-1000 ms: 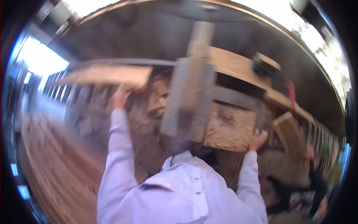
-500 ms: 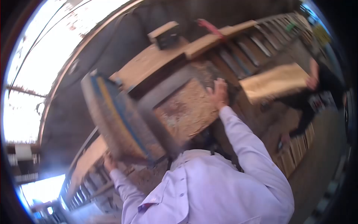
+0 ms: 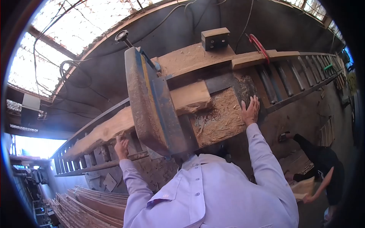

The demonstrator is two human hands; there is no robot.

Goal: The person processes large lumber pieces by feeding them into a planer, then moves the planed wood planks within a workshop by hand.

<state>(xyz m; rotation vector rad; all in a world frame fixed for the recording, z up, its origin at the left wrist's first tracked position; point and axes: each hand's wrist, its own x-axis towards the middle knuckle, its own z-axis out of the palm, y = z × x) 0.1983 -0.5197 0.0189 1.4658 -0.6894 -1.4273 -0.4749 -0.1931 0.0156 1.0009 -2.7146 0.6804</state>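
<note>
A long wooden slab [image 3: 104,127] with a wavy edge lies on the rollers at the left. It passes behind the upright housing [image 3: 146,106] of a saw machine, and its front end shows on the machine table. My left hand [image 3: 121,147] is at the slab's near edge, fingers apart. On the right, my right hand [image 3: 251,110] rests with spread fingers on the dark table edge [image 3: 245,85], beside a sawdust-covered patch [image 3: 216,121]. Nothing is held in it.
A wooden fence with a red clamp [image 3: 259,46] runs along the table's far side. Rollers [image 3: 283,78] extend right. A co-worker [image 3: 325,163] bends at the lower right with a wood piece [image 3: 303,189]. Thin strips [image 3: 83,205] are stacked lower left.
The view has turned and is sharper. The slab's end now shows past the saw housing on the table. The co-worker's wood piece has gone from near the rollers to low at the right.
</note>
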